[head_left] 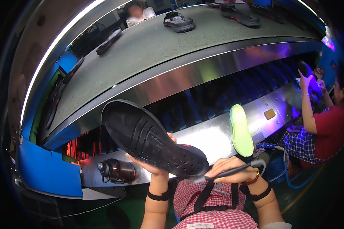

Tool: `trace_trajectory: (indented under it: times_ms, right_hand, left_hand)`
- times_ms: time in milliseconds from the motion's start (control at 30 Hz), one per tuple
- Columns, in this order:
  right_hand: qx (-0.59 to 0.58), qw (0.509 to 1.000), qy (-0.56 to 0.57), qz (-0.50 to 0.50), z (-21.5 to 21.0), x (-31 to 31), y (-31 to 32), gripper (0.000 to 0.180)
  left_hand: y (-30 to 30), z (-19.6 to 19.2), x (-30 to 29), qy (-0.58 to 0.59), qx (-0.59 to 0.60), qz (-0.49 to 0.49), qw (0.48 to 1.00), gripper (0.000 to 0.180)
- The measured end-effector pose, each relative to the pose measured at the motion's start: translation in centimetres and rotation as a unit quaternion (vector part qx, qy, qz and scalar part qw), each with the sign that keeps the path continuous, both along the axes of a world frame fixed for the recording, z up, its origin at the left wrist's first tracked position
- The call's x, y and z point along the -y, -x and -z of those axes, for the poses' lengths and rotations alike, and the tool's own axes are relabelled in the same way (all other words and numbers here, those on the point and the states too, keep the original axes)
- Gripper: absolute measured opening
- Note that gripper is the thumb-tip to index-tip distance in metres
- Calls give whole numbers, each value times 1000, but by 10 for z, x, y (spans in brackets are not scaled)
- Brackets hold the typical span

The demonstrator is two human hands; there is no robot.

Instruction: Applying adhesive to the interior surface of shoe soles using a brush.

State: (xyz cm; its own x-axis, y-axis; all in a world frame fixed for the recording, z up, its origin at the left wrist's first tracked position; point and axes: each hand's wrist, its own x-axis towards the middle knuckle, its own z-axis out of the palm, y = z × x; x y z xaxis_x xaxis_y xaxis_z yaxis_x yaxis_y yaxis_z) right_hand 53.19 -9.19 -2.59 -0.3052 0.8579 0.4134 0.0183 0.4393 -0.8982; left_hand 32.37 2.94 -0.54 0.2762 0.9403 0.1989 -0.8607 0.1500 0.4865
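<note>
My left hand (pixel 151 165) is closed around a large black shoe sole (pixel 143 135), holding it from beneath with the hollow inner face up. Ribs and small holes mark that face, and a bit of red shows at its side. In my right hand (pixel 233 168) is a slim dark-handled brush (pixel 227 174) with a grey tube at its rear end. Its tip is at the rounded near end of the sole; whether it touches is hard to make out. Right of the sole, a lime-green insole (pixel 240 131) lies on the metal shelf (pixel 206 139).
Beyond the shelf, a green conveyor belt (pixel 141 53) carries several shoe parts. A dark bottle (pixel 116 171) lies on the shelf at left, and a yellowish block (pixel 270 114) sits at right. A co-worker (pixel 325 122) handles a sole under purple light. Blue hoses (pixel 294 187) hang nearby.
</note>
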Motion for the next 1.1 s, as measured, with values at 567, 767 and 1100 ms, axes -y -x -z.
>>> trace_trajectory:
  times_ms: [567,767,1100]
  right_hand:
    - [-34,997,52,-35,-18,9,16,24]
    - [21,992,15,-123,-25,-9,-1,23]
    - [117,967,-14,-225,-49,-26,-22,20]
  left_hand:
    - [11,29,28,-3,-136,259,956,85]
    - [5,-4,23,11,-207,372,905,77]
    - [9,-8,23,69,-278,490,823,64]
